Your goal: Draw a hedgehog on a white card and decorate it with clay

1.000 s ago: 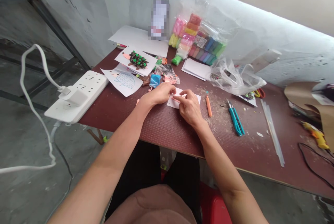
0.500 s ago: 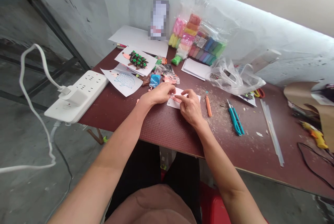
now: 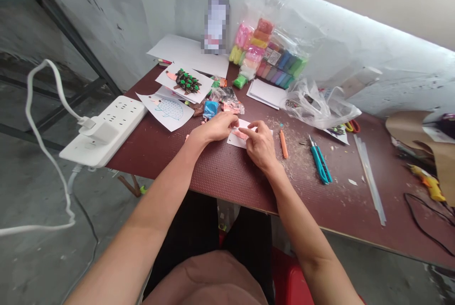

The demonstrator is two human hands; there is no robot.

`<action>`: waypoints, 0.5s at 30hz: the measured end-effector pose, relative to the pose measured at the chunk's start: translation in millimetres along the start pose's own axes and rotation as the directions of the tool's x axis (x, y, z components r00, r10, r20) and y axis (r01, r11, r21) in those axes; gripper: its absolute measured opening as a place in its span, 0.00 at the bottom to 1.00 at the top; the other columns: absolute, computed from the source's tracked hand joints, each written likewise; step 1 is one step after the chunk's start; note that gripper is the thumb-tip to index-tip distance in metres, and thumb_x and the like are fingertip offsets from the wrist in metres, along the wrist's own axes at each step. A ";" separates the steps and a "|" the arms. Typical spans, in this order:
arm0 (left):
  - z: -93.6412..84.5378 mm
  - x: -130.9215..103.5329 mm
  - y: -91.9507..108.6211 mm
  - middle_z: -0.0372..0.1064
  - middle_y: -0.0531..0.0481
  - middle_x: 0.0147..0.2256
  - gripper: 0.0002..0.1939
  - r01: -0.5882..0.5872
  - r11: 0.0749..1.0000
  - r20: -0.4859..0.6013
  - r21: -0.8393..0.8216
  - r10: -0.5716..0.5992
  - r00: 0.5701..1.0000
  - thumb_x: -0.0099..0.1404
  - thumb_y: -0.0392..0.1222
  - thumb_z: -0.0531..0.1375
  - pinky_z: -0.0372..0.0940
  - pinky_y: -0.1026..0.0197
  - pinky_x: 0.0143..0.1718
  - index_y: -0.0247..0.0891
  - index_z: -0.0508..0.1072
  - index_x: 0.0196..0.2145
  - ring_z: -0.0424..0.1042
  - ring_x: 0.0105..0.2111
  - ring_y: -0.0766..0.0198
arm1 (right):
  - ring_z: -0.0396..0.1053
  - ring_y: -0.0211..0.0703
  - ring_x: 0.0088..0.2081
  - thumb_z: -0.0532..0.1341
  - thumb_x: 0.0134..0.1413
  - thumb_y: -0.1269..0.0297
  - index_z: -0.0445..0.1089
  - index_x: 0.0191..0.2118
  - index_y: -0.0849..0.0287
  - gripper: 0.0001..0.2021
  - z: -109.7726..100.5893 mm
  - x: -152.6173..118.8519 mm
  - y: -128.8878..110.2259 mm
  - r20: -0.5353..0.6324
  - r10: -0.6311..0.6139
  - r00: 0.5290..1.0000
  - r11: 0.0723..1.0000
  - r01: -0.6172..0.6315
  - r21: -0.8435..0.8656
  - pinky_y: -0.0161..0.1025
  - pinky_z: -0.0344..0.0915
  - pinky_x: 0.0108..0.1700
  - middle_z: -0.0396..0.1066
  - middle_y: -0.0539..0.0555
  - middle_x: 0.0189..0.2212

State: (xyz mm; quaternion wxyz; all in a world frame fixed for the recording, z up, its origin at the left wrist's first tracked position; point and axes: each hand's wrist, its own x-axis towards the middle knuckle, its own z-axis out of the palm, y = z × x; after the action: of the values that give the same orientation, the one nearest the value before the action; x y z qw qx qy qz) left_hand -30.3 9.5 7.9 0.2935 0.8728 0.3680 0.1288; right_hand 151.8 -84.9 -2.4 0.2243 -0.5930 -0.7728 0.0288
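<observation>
A small white card (image 3: 233,141) lies on the dark red table, with a flat piece of pink clay (image 3: 241,135) on it. My left hand (image 3: 224,126) rests at the card's upper left, its fingers curled together near the clay; whether they pinch anything is hidden. From the right, my right hand (image 3: 261,144) reaches over the card, index finger stretched onto the clay and the other fingers bent apart from it, holding nothing. An orange pen-like tool (image 3: 283,144) lies just right of this hand. Beyond the left hand sits a blue clay packet (image 3: 210,109).
A power strip (image 3: 106,130) sits at the left edge, beside hedgehog pictures (image 3: 167,110). Clay packs (image 3: 280,63), a phone (image 3: 215,24) and a plastic bag (image 3: 320,108) stand at the back. A teal cutter (image 3: 320,160), glue sticks (image 3: 370,179) and a yellow glue gun (image 3: 431,186) lie right.
My right index finger has shifted very slightly up on the clay, showing a little more pink. My left hand has hardly moved.
</observation>
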 end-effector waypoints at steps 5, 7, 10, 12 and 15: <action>-0.3 0.6 -0.3 0.77 0.41 0.43 0.13 0.003 1.000 0.003 0.016 -0.003 1.000 0.66 0.31 0.58 0.65 0.59 0.45 0.33 0.79 0.45 0.75 0.43 0.56 | 0.66 0.51 0.46 0.55 0.60 0.79 0.82 0.51 0.49 0.24 0.8 -0.5 0.5 0.040 -0.019 0.999 1.000 0.019 -0.005 0.50 0.64 0.51 0.68 0.61 0.49; -0.5 0.6 0.7 0.77 0.41 0.43 0.13 0.013 1.000 0.008 0.023 -0.013 1.000 0.66 0.30 0.57 0.65 0.59 0.45 0.32 0.78 0.46 0.74 0.44 0.56 | 0.65 0.50 0.45 0.55 0.60 0.79 0.81 0.51 0.49 0.24 3.1 -0.2 -1.9 0.055 -0.028 0.998 1.000 0.029 -0.011 0.50 0.64 0.51 0.68 0.60 0.50; -0.7 0.4 1.9 0.77 0.41 0.43 0.14 0.013 1.000 0.010 0.028 -0.013 1.000 0.66 0.29 0.56 0.65 0.60 0.45 0.32 0.78 0.46 0.74 0.44 0.57 | 0.65 0.50 0.46 0.54 0.60 0.79 0.81 0.51 0.50 0.24 5.8 0.2 -3.8 0.059 -0.034 0.998 0.999 0.035 -0.013 0.51 0.63 0.52 0.67 0.61 0.50; -0.9 0.1 2.5 0.77 0.42 0.43 0.14 0.012 0.999 0.011 0.031 -0.013 1.000 0.66 0.29 0.56 0.64 0.60 0.45 0.32 0.78 0.46 0.74 0.44 0.57 | 0.64 0.51 0.46 0.54 0.60 0.79 0.81 0.51 0.50 0.24 5.8 0.1 -3.3 0.051 -0.043 0.998 0.999 0.043 -0.003 0.51 0.63 0.51 0.67 0.61 0.50; -1.3 -0.1 3.0 0.77 0.42 0.43 0.14 0.018 0.999 0.014 0.032 -0.018 1.000 0.65 0.28 0.56 0.64 0.60 0.44 0.33 0.78 0.45 0.74 0.43 0.57 | 0.64 0.50 0.45 0.54 0.59 0.79 0.81 0.52 0.50 0.25 3.6 -0.4 -0.9 0.020 -0.049 0.999 0.999 0.049 0.014 0.51 0.63 0.50 0.68 0.61 0.50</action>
State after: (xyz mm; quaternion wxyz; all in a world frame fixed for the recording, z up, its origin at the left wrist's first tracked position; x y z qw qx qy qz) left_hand -29.3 8.3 10.7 0.2835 0.8749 0.3758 0.1142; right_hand 149.7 -84.7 -5.4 0.2209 -0.5719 -0.7893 0.0345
